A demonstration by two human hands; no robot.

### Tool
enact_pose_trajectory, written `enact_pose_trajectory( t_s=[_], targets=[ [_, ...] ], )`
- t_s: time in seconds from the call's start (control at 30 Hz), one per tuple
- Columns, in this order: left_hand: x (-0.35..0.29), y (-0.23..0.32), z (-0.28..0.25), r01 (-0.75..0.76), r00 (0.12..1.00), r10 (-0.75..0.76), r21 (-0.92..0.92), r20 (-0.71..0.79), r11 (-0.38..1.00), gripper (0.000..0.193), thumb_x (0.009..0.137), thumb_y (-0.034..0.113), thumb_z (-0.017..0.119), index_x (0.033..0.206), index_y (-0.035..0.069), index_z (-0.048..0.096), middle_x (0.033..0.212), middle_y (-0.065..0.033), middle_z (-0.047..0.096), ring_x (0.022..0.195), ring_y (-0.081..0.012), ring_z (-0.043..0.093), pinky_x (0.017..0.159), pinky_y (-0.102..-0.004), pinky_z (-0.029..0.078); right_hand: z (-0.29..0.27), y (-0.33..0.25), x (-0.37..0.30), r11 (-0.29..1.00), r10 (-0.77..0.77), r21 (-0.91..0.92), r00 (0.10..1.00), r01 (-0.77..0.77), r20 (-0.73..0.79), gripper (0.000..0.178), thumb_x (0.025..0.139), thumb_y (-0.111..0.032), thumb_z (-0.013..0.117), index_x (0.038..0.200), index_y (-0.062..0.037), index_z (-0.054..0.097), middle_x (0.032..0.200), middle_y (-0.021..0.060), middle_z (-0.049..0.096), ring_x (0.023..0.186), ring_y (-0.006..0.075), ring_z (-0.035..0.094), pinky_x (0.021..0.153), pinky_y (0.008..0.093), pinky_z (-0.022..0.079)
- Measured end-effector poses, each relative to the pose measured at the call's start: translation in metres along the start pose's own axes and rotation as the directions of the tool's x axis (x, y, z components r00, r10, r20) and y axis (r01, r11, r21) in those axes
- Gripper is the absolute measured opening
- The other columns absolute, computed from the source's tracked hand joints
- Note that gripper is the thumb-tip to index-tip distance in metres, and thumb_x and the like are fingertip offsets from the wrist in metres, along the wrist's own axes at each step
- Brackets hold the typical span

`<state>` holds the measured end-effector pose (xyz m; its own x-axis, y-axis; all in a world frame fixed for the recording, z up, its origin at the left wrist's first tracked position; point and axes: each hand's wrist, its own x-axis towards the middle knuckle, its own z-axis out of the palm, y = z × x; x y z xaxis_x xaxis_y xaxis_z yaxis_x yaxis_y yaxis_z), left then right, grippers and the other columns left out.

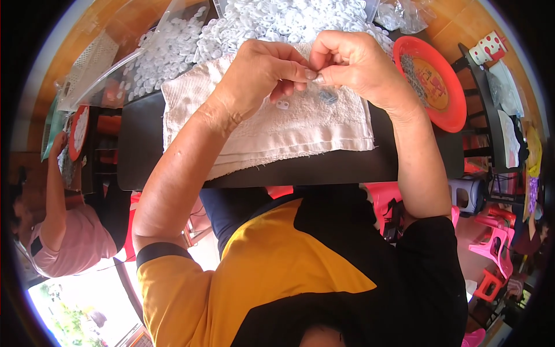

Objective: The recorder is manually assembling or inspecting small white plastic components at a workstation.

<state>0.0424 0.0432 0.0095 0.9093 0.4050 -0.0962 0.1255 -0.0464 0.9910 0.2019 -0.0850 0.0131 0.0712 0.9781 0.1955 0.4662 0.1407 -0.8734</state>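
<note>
Above a whitish towel (260, 136), my left hand (260, 72) and my right hand (361, 69) meet at their fingertips. Both are closed in a pinch, thumb against fingers. A tiny pale glint shows where they touch, but what they hold is too small to name. Just below the fingers, one small white plastic piece (282, 104) lies on the towel. To its right is a little cluster of grey pieces (328, 96). Beyond my hands spreads a large heap of small white plastic pieces (272, 20), ring-like in shape.
A red plastic plate (455, 110) with small grey metal bits stands on the right. The dark table's edge (300, 176) runs in front of me. At the far left another person (69, 243) sits, arm raised near a red plate. Pink stools (497, 248) stand at the right.
</note>
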Motion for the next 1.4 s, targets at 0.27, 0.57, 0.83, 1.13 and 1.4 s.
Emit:
enact_pose_trajectory(
  t_s=[0.27, 0.57, 0.83, 1.13, 1.4],
  targets=[
    [0.000, -0.001, 0.004, 0.015, 0.999, -0.018, -0.065, -0.038, 0.998, 0.014, 0.082, 0.009, 0.066, 0.088, -0.002, 0.070, 0.069, -0.0062, 0.065, 0.056, -0.0080, 0.056, 0.045, -0.0203, 0.038, 0.006, -0.006, -0.001, 0.991, -0.098, -0.096, 0.992, 0.090, -0.084, 0.017, 0.073, 0.009, 0.058, 0.087, -0.0007, 0.059, 0.069, -0.0006, 0.054, 0.065, 0.0059, 0.051, 0.061, 0.0231, 0.043],
    [-0.004, 0.000, 0.004, -0.019, 0.994, 0.017, -0.015, -0.105, 1.000, 0.012, 0.079, 0.011, 0.068, 0.082, -0.001, 0.069, 0.064, -0.0051, 0.061, 0.052, -0.0065, 0.050, 0.044, -0.0212, 0.036, 0.012, -0.007, -0.001, 0.997, -0.063, -0.041, 0.994, 0.059, -0.088, 0.025, 0.079, 0.009, 0.059, 0.102, 0.0003, 0.061, 0.076, -0.0005, 0.059, 0.074, 0.0048, 0.056, 0.069, 0.0202, 0.046],
    [-0.006, -0.003, -0.012, -0.040, 0.997, 0.016, -0.337, -0.075, 0.941, 0.013, 0.085, 0.008, 0.062, 0.086, -0.003, 0.068, 0.068, -0.0097, 0.063, 0.054, -0.0111, 0.055, 0.043, -0.0217, 0.039, 0.020, -0.008, 0.003, 0.969, -0.193, -0.199, 0.953, 0.147, -0.232, 0.011, 0.083, 0.005, 0.064, 0.093, 0.0011, 0.065, 0.083, 0.0021, 0.067, 0.073, 0.0068, 0.061, 0.068, 0.0210, 0.050],
    [-0.011, 0.001, -0.019, -0.020, 1.000, 0.014, -0.243, -0.028, 0.970, 0.012, 0.084, 0.007, 0.065, 0.090, -0.002, 0.069, 0.069, -0.0067, 0.064, 0.060, -0.0101, 0.058, 0.047, -0.0238, 0.041, 0.026, -0.007, 0.003, 0.879, -0.386, -0.388, 0.891, 0.277, -0.238, 0.008, 0.083, 0.003, 0.065, 0.090, 0.0015, 0.064, 0.077, 0.0014, 0.065, 0.066, 0.0062, 0.058, 0.060, 0.0213, 0.047],
    [-0.032, -0.018, -0.004, -0.410, 0.868, 0.478, 0.741, 0.137, 0.532, 0.015, 0.069, 0.008, 0.073, 0.075, 0.001, 0.061, 0.075, -0.0154, 0.063, 0.070, -0.0350, 0.062, 0.064, -0.0405, 0.051, 0.019, -0.007, 0.004, 1.000, -0.009, -0.024, 0.935, 0.000, -0.354, 0.005, 0.090, -0.006, 0.062, 0.093, -0.0028, 0.065, 0.079, -0.0030, 0.063, 0.070, 0.0040, 0.055, 0.060, 0.0199, 0.043]
  ],
)
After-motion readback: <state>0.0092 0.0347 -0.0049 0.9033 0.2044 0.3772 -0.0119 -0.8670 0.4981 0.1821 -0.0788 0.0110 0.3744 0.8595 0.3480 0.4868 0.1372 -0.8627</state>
